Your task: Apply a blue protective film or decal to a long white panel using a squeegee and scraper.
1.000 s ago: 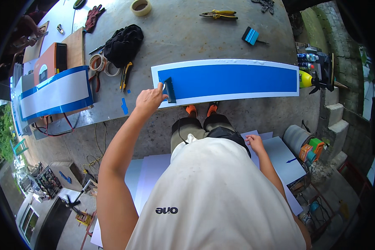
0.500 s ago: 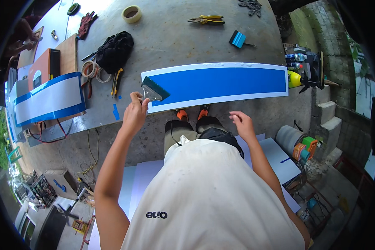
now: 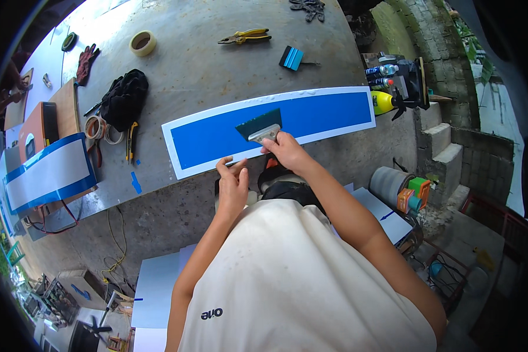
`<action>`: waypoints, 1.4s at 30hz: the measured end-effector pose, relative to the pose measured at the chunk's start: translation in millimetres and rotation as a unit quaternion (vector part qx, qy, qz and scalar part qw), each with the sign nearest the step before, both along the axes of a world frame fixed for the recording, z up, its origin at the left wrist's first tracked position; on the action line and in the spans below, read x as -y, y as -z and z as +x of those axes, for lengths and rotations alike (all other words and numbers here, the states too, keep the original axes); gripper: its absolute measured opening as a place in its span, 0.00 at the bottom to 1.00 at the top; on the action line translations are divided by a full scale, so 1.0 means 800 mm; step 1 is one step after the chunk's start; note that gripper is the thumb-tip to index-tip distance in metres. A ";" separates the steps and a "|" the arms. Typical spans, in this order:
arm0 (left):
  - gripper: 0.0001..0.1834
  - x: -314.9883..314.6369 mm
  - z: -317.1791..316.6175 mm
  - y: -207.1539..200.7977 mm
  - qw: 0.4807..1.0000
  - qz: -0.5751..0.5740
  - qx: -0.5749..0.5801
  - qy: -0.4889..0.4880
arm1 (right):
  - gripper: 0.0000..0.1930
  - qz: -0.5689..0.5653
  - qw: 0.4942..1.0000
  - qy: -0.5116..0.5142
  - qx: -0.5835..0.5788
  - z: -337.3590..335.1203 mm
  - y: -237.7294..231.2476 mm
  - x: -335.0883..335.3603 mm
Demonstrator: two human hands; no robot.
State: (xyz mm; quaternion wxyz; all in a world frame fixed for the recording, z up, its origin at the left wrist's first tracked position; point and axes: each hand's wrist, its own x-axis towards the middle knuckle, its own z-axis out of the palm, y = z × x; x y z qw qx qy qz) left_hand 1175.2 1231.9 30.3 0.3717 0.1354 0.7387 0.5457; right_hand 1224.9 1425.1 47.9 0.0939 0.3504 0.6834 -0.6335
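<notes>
A long white panel with a blue face lies along the table's near edge. My right hand is closed on the handle of a squeegee, whose wide dark green blade rests over the blue middle of the panel. My left hand is at the panel's near edge, left of the squeegee, with its fingers loosely bent and apart and nothing seen in them. Whether its fingertips touch the panel I cannot tell.
On the metal table lie yellow-handled pliers, a tape roll, a blue scraper, a black cloth and a yellow cutter. A yellow spray bottle stands beyond the panel's right end.
The squeegee has passed from my left hand to my right and moved from the panel's left end to its middle. My left hand has dropped to the near edge. The view has shifted.
</notes>
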 end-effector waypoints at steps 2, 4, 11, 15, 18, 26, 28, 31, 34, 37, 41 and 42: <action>0.24 0.006 -0.004 0.020 0.992 -0.097 -0.080 0.027 | 0.17 0.114 0.973 -0.126 0.156 -0.003 0.029 -0.053; 0.26 -0.001 -0.001 0.033 0.973 -0.165 -0.153 0.047 | 0.18 0.216 0.929 -0.228 0.194 -0.015 0.026 -0.075; 0.37 -0.080 0.036 0.104 0.911 -0.276 -0.298 0.068 | 0.14 0.369 0.829 -0.394 0.147 -0.038 0.079 -0.095; 0.36 -0.115 0.050 0.126 0.894 -0.348 -0.280 0.036 | 0.12 0.350 0.829 -0.401 0.174 -0.045 0.097 -0.101; 0.36 -0.128 0.055 0.131 0.882 -0.387 -0.268 0.011 | 0.13 0.335 0.824 -0.409 0.203 -0.022 0.094 -0.144; 0.31 -0.142 0.052 0.121 0.882 -0.410 -0.228 -0.044 | 0.20 0.383 0.794 -0.375 0.286 0.112 0.082 -0.348; 0.31 -0.148 0.050 0.116 0.882 -0.411 -0.227 -0.042 | 0.19 0.407 0.773 -0.392 0.287 0.114 0.070 -0.360; 0.30 -0.150 0.052 0.112 0.882 -0.402 -0.242 -0.039 | 0.17 0.388 0.808 -0.386 0.218 0.061 0.050 -0.313; 0.30 -0.151 0.056 0.115 0.887 -0.388 -0.246 -0.049 | 0.11 0.375 0.829 -0.393 0.134 -0.024 0.076 -0.213; 0.30 -0.158 0.055 0.118 0.892 -0.388 -0.227 -0.052 | 0.11 0.370 0.810 -0.434 0.139 -0.081 0.096 -0.138; 0.30 -0.155 0.051 0.116 0.898 -0.381 -0.209 -0.066 | 0.12 0.339 0.803 -0.456 0.179 -0.091 0.095 -0.136; 0.30 -0.152 0.050 0.115 0.900 -0.376 -0.208 -0.075 | 0.12 0.344 0.794 -0.462 0.195 -0.084 0.095 -0.148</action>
